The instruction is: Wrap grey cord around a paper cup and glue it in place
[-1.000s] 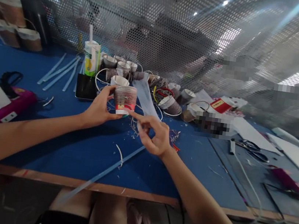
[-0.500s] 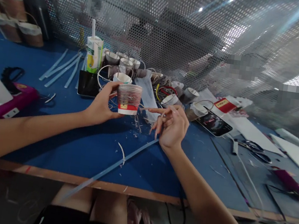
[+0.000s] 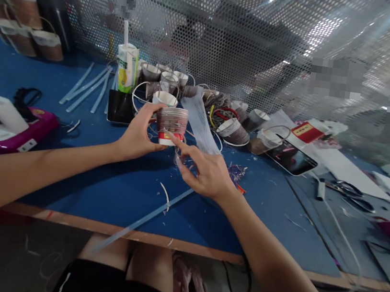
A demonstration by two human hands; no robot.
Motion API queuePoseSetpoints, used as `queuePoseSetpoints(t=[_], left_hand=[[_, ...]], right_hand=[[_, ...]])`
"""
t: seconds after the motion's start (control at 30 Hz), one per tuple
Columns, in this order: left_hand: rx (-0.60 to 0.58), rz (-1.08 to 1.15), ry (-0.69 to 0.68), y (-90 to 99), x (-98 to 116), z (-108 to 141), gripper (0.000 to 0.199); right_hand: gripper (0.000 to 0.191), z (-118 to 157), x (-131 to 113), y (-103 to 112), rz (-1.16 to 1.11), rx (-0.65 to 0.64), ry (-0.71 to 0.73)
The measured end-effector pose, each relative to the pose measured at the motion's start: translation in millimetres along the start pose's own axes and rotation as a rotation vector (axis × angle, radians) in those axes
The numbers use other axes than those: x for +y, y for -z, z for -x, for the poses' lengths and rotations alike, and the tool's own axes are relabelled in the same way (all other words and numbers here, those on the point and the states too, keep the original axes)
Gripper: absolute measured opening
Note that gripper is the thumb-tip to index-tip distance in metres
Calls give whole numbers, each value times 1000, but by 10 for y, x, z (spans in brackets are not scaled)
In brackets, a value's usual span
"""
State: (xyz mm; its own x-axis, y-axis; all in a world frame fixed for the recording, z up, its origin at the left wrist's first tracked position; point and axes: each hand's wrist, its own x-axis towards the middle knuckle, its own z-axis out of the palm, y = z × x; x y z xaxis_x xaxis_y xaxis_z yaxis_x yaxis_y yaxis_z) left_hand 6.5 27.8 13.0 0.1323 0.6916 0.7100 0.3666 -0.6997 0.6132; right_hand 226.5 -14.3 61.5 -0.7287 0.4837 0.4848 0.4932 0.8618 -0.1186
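A paper cup point(image 3: 172, 121) wound with brownish-grey cord, its lower part red and white, is held above the blue table by my left hand point(image 3: 139, 131), whose fingers and thumb wrap its left side. My right hand point(image 3: 203, 169) reaches in from the right, fingers apart, its index fingertip at the cup's red band. Thin strands show near its thumb; whether its fingers pinch any is too small to tell. Below my right hand a translucent strip point(image 3: 148, 217) lies slantwise across the table and over its front edge, beside a short curved white piece point(image 3: 165, 196).
Behind my hands are several wrapped cups point(image 3: 234, 131), a bundle of white strands point(image 3: 198, 122) and a drink carton point(image 3: 126, 69). A purple device point(image 3: 15, 133) sits at left. A phone point(image 3: 293, 158) and scissors point(image 3: 350, 193) lie at right. A perforated metal screen point(image 3: 210, 37) stands behind.
My right hand has moved left and turned, bringing its index finger against the cup. My left hand still holds the cup. The view has shifted slightly.
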Motion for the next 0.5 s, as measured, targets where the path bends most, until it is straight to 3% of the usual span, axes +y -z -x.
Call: queuePoseSetpoints(t=[0.07,0.17,0.27,0.33,0.4,0.5], left_hand=[[-5,26,19,-10,-11,5,81],[-7,90,42,-35,-51,17,83],[-4,141,39,-49,-98,22,83],[-14,140,11,-41,-108,19,86],[-55,69,-23,-25,-97,12,88],[-143,-104,-70,-10,-71,4,82]], right_hand=[[25,18,19,-19,14,44,47],[16,58,21,-23,2,232,127],[10,57,-23,69,74,430,66],[9,55,-69,203,149,475,-99],[15,108,-108,374,249,430,-359],[55,338,-111,602,469,182,-786]])
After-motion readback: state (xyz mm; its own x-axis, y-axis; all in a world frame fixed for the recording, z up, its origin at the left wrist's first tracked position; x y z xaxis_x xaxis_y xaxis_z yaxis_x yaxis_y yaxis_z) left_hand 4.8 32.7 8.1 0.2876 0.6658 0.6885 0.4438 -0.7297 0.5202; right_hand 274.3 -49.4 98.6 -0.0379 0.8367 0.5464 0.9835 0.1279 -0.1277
